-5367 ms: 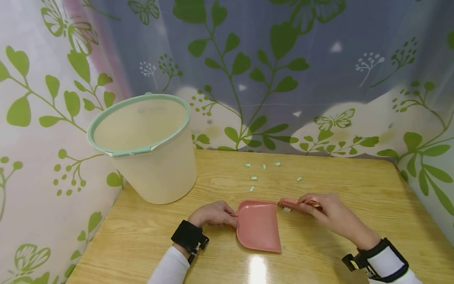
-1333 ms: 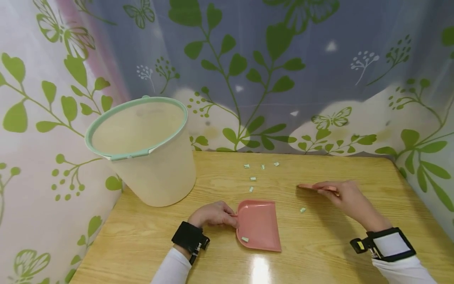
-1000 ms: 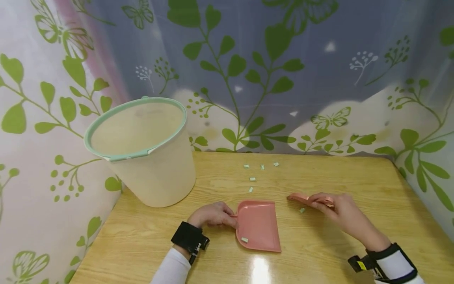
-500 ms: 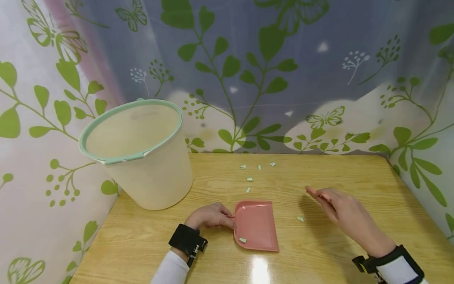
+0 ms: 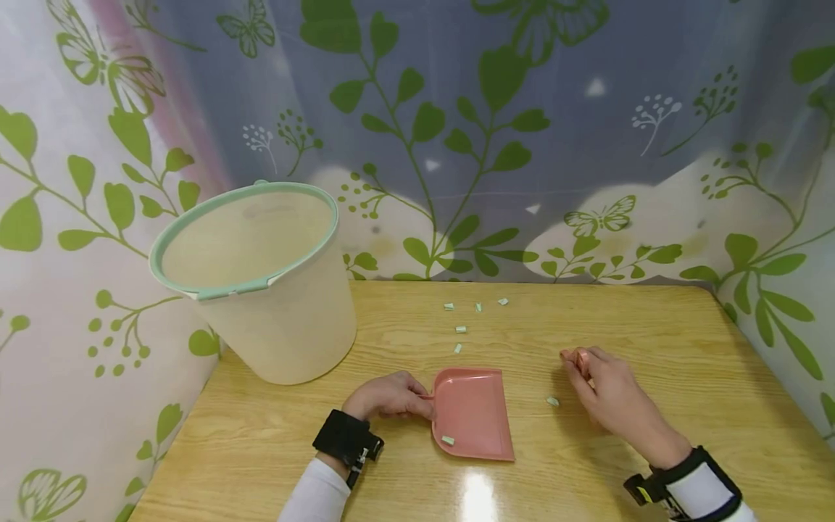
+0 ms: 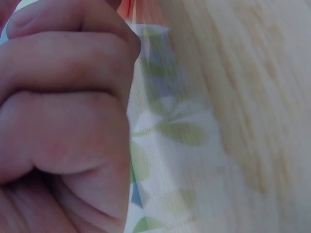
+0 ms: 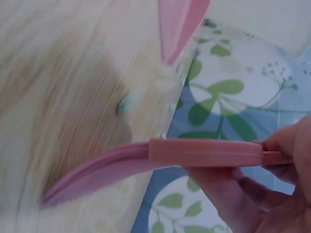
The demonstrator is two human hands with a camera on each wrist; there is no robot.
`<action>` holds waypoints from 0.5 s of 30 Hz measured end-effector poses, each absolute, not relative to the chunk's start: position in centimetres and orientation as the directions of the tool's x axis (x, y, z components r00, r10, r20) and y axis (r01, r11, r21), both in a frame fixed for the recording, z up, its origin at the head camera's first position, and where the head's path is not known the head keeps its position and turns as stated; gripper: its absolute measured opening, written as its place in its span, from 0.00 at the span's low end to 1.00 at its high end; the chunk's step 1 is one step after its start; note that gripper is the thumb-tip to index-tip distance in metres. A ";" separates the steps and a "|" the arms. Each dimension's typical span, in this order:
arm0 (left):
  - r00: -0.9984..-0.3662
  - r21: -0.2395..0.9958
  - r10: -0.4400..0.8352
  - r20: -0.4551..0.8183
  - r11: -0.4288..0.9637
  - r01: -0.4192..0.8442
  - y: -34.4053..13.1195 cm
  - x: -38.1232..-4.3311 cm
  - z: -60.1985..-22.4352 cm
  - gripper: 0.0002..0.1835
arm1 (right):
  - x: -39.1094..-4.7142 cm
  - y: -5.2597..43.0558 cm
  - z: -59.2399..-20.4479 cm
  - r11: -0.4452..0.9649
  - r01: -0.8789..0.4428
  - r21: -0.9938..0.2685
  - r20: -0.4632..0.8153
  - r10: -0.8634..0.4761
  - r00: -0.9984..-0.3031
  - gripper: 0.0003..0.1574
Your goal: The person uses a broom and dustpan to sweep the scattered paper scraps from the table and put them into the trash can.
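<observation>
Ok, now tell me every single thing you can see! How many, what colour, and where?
Table: 1, light wood, under everything
Patterned cloth: white and blue-grey with green leaves and butterflies, behind and beside the table
Bucket: 1, creamy white with a green rim, on the table's left side
Dustpan: 1, pink, front middle of the table
Brush: 1, pink, held on the right side
Little scraps: 7, pale green; five behind the dustpan, one inside it, one to its right
Wrist straps: 2, black, one on each wrist
Sleeves: 2, white, bottom of the head view
Left hand: 1, bare, gripping the dustpan's handle
Right hand: 1, bare, holding the brush
</observation>
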State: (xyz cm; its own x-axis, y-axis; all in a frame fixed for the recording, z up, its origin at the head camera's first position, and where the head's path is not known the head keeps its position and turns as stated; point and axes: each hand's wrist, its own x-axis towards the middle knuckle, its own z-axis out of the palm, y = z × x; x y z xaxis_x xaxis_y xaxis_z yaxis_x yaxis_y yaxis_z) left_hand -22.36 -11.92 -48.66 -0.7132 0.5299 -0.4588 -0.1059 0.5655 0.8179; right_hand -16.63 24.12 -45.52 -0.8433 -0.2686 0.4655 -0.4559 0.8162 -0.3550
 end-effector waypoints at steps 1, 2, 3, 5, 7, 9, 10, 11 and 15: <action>-0.712 0.819 0.531 -0.460 0.563 -0.109 -12.0 -22.4 -48.7 0.12 | -16.5 23.8 -45.5 0.808 -0.456 -0.373 0.468 -0.261 -0.844 0.02; -0.711 0.819 0.531 -0.461 0.563 -0.111 -12.0 -22.3 -48.8 0.12 | -16.4 23.5 -45.3 0.797 -0.457 -0.395 0.466 -0.256 -0.847 0.06; -0.710 0.820 0.531 -0.462 0.560 -0.115 -12.0 -22.3 -48.8 0.13 | -16.2 23.2 -45.2 0.786 -0.457 -0.416 0.461 -0.251 -0.851 0.10; -0.710 0.820 0.529 -0.465 0.559 -0.120 -12.0 -22.3 -48.9 0.12 | -15.9 22.7 -44.9 0.766 -0.460 -0.449 0.452 -0.249 -0.857 0.17; -0.711 0.821 0.528 -0.465 0.558 -0.122 -12.0 -22.3 -48.9 0.12 | -15.5 22.4 -44.6 0.753 -0.452 -0.478 0.435 -0.244 -0.867 0.20; -0.710 0.820 0.526 -0.468 0.558 -0.127 -12.0 -22.3 -48.9 0.12 | -15.0 22.4 -44.1 0.755 -0.427 -0.497 0.393 -0.242 -0.887 0.17; -0.711 0.820 0.526 -0.467 0.559 -0.124 -12.0 -22.3 -48.9 0.12 | -14.9 22.5 -43.9 0.759 -0.433 -0.486 0.403 -0.246 -0.882 0.17; -0.711 0.818 0.525 -0.467 0.562 -0.123 -11.9 -22.3 -48.9 0.12 | -14.8 22.7 -43.8 0.770 -0.439 -0.462 0.410 -0.254 -0.876 0.14; -0.716 0.813 0.521 -0.465 0.571 -0.113 -11.9 -22.5 -48.9 0.10 | -15.1 23.5 -43.8 0.840 -0.446 -0.308 0.468 -0.275 -0.840 0.06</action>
